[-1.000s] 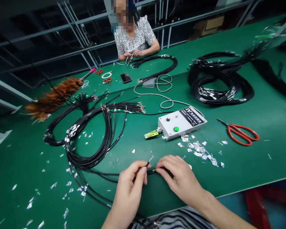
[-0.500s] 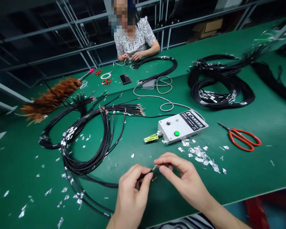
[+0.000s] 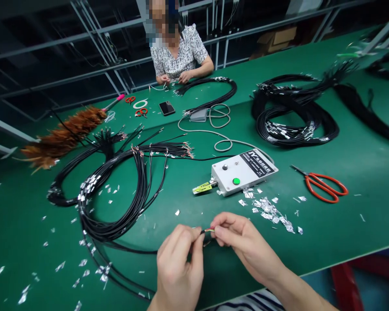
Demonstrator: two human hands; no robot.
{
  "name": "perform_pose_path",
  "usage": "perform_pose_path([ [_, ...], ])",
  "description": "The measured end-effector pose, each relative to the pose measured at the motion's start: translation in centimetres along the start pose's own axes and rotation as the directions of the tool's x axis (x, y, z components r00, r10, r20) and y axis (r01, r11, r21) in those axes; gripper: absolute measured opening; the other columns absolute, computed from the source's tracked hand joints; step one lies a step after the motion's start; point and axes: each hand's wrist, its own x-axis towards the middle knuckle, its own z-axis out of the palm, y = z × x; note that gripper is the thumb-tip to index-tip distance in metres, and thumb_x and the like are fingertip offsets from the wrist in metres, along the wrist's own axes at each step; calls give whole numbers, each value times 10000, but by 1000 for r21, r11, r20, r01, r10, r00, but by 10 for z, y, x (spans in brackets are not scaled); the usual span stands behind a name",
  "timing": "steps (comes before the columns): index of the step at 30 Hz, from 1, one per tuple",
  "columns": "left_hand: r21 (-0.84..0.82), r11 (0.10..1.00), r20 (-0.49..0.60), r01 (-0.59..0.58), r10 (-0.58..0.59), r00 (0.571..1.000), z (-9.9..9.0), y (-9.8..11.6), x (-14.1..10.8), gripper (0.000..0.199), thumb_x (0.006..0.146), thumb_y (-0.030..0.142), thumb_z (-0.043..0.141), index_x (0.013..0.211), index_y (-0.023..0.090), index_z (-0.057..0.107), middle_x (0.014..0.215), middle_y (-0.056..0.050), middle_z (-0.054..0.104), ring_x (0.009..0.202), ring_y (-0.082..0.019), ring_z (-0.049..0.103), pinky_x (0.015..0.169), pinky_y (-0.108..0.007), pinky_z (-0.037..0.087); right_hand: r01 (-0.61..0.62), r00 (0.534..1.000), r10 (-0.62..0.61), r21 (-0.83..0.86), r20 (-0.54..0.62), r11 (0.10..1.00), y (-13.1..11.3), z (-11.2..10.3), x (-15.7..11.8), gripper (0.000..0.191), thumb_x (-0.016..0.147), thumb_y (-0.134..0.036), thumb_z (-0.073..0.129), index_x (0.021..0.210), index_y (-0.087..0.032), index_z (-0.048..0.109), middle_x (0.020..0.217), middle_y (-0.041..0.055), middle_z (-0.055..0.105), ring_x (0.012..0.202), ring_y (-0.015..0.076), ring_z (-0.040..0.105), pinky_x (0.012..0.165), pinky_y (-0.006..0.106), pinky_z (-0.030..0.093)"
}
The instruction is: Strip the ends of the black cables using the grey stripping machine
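Near the table's front edge, my left hand (image 3: pixel 181 255) pinches a black cable (image 3: pixel 132 249) close to its stripped end. Thin coloured inner wires (image 3: pixel 209 230), reddish and yellowish, come out of that end. My right hand (image 3: pixel 241 237) has thumb and fingers closed on the tips of these wires. Another short wire end shows below, between the hands. The cable runs left toward a large coil of black cables (image 3: pixel 139 207). Just beyond my hands lies a white box (image 3: pixel 245 170) with a green button, a knob and a yellow-green piece (image 3: pixel 203 188) sticking out at its left.
Red-handled scissors (image 3: pixel 326 186) lie right of the foil scraps (image 3: pixel 274 214). More cable coils (image 3: pixel 294 125) rest at the back right. A brown feather duster (image 3: pixel 65 136), a phone (image 3: pixel 167 108) and small scissors are at the back left. Across the table sits a person (image 3: pixel 181 56) handling a wire.
My right thumb and fingers have closed on the wire tips, which were a single pale end before. Coloured wires now show between my hands. The whole view has shifted slightly.
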Motion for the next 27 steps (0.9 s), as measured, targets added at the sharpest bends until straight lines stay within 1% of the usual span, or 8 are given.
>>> perform_pose_path([
  [3,-101,989,20,105,-104,994,-2,-1,1,123,865,67,586,802,164,626,665,10,591,565,-90,560,513,-156,449,-56,998,55,51,14,997,6,2,0,354,666,-470,854,809,-179,710,708,2,629,643,108,528,628,222,438],
  [7,-156,958,94,239,-227,969,-4,-3,-2,128,870,136,608,749,176,622,656,19,596,565,-90,575,509,-141,461,-6,999,9,53,-48,999,-3,-1,3,373,692,-501,835,837,-178,718,703,1,629,630,99,509,619,219,400],
  [13,-207,926,133,315,-293,947,-2,-6,-5,141,864,167,610,728,181,642,661,14,614,592,-95,591,542,-141,476,-60,997,54,111,51,992,-14,5,10,389,663,-488,859,759,-153,687,613,-22,569,567,74,441,577,207,329],
  [15,-264,877,169,400,-367,915,-2,-7,-5,143,865,203,615,728,180,649,669,8,633,607,-102,611,562,-149,493,-130,990,119,161,76,978,-10,7,11,395,633,-461,882,744,-149,666,569,-44,515,541,65,394,543,200,283],
  [17,-324,795,237,513,-457,858,-3,-7,-5,149,869,249,618,742,178,652,658,7,637,589,-103,609,555,-159,496,-195,978,177,181,110,964,-6,7,10,403,620,-446,892,746,-143,658,563,-50,496,528,59,370,523,199,251],
  [20,-353,691,313,631,-549,775,-4,-8,-6,175,868,307,622,761,171,646,611,19,601,494,-80,524,480,-162,444,-206,977,188,204,104,957,-2,4,9,414,621,-454,889,765,-135,669,616,-28,545,543,59,406,532,195,268],
  [23,-351,657,332,667,-579,745,-5,-9,-6,198,859,340,629,767,166,639,592,27,574,440,-61,439,418,-164,369,-180,983,170,228,64,957,-1,0,10,415,643,-479,872,785,-133,693,673,-4,598,573,61,460,568,189,319],
  [27,-348,641,366,684,-579,729,-5,-8,-4,218,854,355,623,759,160,637,577,23,561,425,-59,417,396,-171,329,-146,989,137,182,60,972,-4,1,12,417,652,-507,860,766,-139,701,669,-5,614,570,59,477,571,182,336],
])
